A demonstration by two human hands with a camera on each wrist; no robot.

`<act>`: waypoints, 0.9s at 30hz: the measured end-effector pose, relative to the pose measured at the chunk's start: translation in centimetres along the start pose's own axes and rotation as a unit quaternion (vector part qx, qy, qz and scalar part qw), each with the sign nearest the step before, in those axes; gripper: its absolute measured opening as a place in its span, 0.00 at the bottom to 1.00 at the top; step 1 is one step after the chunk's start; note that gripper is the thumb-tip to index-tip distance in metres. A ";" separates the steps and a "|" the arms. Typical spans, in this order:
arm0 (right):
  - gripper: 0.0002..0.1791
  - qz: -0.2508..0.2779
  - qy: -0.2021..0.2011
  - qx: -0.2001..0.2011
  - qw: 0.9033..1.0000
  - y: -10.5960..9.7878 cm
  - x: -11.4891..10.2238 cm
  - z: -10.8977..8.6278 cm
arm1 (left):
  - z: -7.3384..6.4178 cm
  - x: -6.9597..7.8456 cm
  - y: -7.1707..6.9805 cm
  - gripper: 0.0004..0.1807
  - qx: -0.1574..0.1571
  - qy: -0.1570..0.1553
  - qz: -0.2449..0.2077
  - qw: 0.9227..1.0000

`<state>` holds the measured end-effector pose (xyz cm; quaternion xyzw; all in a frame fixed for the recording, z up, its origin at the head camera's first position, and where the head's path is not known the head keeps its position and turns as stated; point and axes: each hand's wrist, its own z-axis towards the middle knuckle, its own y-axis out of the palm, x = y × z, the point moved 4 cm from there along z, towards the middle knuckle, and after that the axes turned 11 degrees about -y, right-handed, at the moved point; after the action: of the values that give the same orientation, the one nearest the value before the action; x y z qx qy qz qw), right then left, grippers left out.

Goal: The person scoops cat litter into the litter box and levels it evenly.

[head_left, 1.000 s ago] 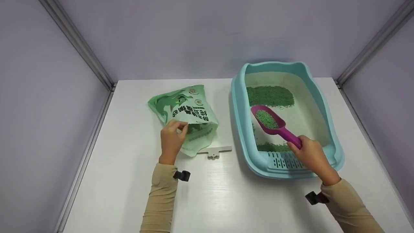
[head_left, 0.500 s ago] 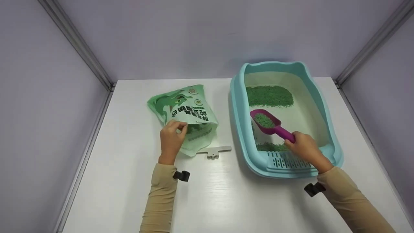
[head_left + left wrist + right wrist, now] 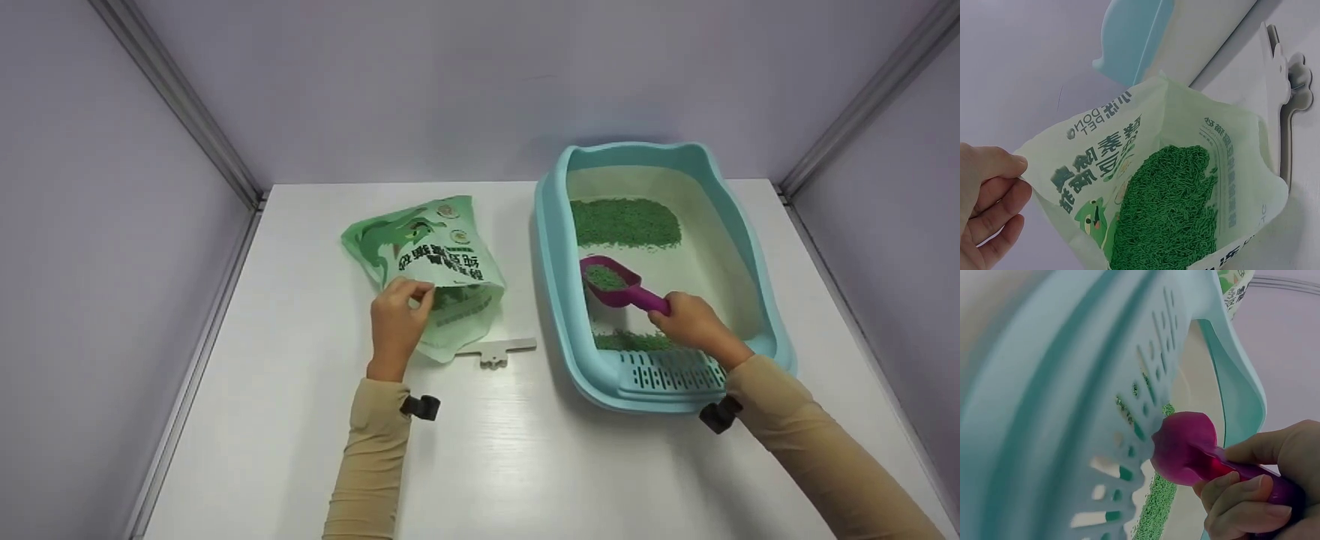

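My left hand [image 3: 400,315] pinches the upper edge of a pale green bag [image 3: 450,255] and holds its mouth apart. Inside the bag, green litter pellets [image 3: 1165,208] show in the left wrist view. With my right hand [image 3: 694,322] I grip the handle of a magenta scoop [image 3: 615,295], which carries a small heap of green pellets [image 3: 604,277]. The scoop is over the left part of a light blue litter box [image 3: 551,255]. On the box's pale floor lie a wide patch of pellets [image 3: 630,223] at the far end and a thinner strip [image 3: 634,341] near the front.
A light grey clip [image 3: 495,351] lies on the white table [image 3: 480,457] between the bag and the litter box. The box's front has a slotted ledge [image 3: 667,371]. Pale walls [image 3: 420,90] stand behind and at both sides.
My right hand has moved left and a little away from me, and the scoop has swung with it, its bowl lower and closer to the box's left wall. The left hand and bag stay put.
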<state>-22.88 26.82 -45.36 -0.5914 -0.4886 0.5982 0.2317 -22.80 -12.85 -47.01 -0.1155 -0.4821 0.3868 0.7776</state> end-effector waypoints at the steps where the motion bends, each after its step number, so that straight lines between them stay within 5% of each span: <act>1: 0.17 0.000 0.005 -0.008 1.000 0.0 0.0 0.2 | 0.0 0.0 0.0 0.02 0.000 0.001 0.000 1.000; 27: 0.12 0.003 0.030 -0.048 0.998 -1.7 -1.9 5.3 | 0.0 0.1 -0.1 0.02 0.002 -0.001 -0.002 1.000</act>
<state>-27.98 24.24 -43.87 -0.6209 -0.5080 0.5569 0.2154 -22.73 -12.85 -46.81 -0.1128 -0.4824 0.3859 0.7782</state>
